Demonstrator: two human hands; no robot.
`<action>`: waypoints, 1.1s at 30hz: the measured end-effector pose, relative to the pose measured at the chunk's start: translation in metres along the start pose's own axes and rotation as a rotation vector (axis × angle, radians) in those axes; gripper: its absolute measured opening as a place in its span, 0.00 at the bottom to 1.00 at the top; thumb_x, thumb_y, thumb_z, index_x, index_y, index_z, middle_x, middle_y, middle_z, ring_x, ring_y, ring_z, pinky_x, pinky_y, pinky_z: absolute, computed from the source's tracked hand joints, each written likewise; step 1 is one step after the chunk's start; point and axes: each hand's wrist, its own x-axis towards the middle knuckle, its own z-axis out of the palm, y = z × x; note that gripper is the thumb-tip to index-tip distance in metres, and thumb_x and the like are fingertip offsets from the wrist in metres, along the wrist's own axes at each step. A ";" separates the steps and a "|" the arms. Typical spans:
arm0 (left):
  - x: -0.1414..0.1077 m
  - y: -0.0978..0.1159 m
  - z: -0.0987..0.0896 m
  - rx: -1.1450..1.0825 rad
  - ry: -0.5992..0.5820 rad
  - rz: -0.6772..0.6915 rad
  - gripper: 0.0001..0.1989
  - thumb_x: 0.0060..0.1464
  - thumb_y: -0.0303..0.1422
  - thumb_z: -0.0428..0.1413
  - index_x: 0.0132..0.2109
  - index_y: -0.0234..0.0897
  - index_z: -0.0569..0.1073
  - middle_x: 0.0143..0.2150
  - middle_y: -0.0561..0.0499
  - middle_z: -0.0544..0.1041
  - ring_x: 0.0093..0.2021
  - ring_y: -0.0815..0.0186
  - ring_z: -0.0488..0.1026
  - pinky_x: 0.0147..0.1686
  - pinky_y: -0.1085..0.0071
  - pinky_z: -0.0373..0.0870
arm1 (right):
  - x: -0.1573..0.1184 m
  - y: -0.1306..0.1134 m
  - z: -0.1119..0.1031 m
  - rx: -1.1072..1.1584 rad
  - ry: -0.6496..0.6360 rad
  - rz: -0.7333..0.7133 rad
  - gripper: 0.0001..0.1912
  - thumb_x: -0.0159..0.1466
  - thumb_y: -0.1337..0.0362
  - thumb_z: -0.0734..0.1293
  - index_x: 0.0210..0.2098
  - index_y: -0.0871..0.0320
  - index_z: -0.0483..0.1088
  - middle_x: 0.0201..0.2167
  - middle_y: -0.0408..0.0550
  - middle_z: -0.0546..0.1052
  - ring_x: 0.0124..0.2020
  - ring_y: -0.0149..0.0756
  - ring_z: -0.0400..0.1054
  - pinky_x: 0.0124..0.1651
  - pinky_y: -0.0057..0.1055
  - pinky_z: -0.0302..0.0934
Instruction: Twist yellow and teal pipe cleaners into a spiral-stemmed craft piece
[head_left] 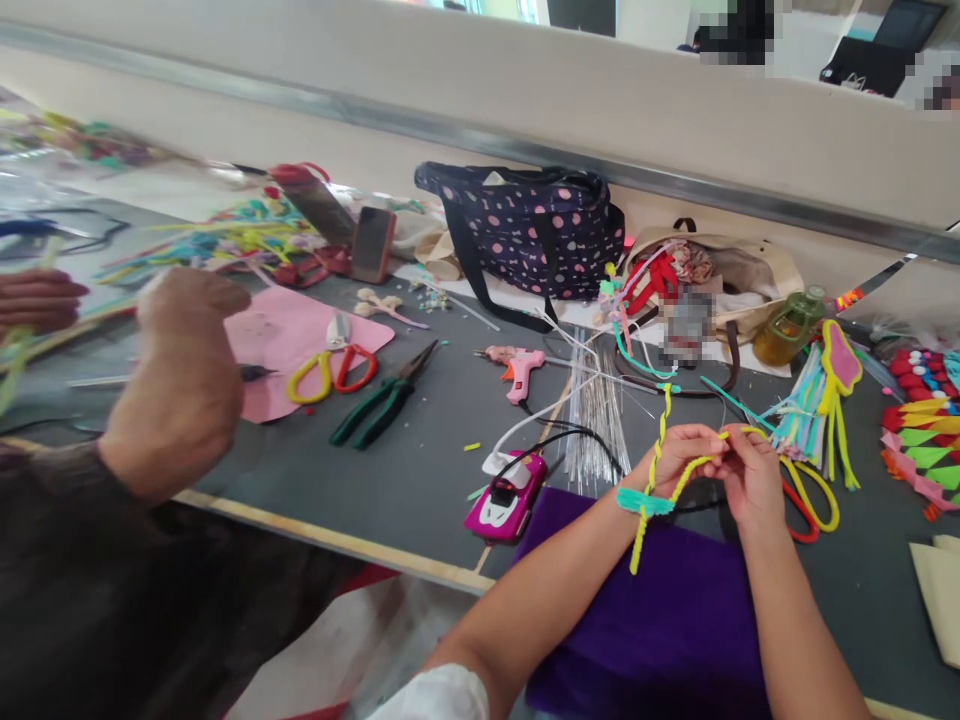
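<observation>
In the head view, the left hand point(686, 458) and right hand point(752, 475) meet above a dark grey desk point(427, 485), fingertips close together and pinched on a bendy, yellow, fuzzy craft stem point(693, 468). The stem runs from the grip back toward the left wrist, where a short teal fuzzy strip point(645, 502) lies across it; whether the strip circles the wrist, one cannot tell. A twisted yellow length point(661, 435) rises left of the grip, and a loose yellow tail hangs below the strip.

The piece appears partly made: the twist is formed, while the stretch at the grip looks unfixed and the tail untucked. Right of the grip lie yellow-and-red-handled scissors point(827, 497), untouched; beyond them hangs a pastel fuzzy-stem tassel point(802, 405), seemingly complete. Left of the grip spread thin silver wires point(600, 440) and, farther off, a pink glue gun point(520, 371), both unheld. A purple cloth point(645, 630) lies nearer than the grip, beneath the forearms. Well to the left, a co-worker's arm point(176, 380) reaches over the desk.
</observation>
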 end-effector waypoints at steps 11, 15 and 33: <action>0.008 -0.003 -0.011 -0.060 -0.090 -0.153 0.17 0.48 0.38 0.65 0.38 0.26 0.76 0.26 0.50 0.76 0.20 0.74 0.70 0.30 0.72 0.75 | 0.004 -0.006 -0.006 -0.027 0.022 -0.037 0.14 0.49 0.57 0.76 0.27 0.61 0.75 0.20 0.39 0.72 0.19 0.26 0.64 0.21 0.24 0.60; 0.017 -0.002 -0.023 -0.150 -0.081 -0.265 0.22 0.58 0.45 0.55 0.41 0.26 0.76 0.31 0.44 0.79 0.25 0.68 0.75 0.30 0.70 0.75 | 0.015 -0.008 -0.017 -0.013 0.195 -0.112 0.14 0.49 0.57 0.76 0.27 0.61 0.75 0.20 0.39 0.73 0.19 0.24 0.63 0.21 0.22 0.57; -0.001 0.016 -0.009 0.243 0.021 0.003 0.23 0.34 0.30 0.71 0.41 0.31 0.75 0.38 0.45 0.78 0.37 0.58 0.79 0.25 0.74 0.75 | 0.026 -0.019 -0.034 0.086 0.231 -0.064 0.17 0.47 0.56 0.77 0.29 0.61 0.75 0.24 0.42 0.75 0.21 0.23 0.63 0.21 0.20 0.59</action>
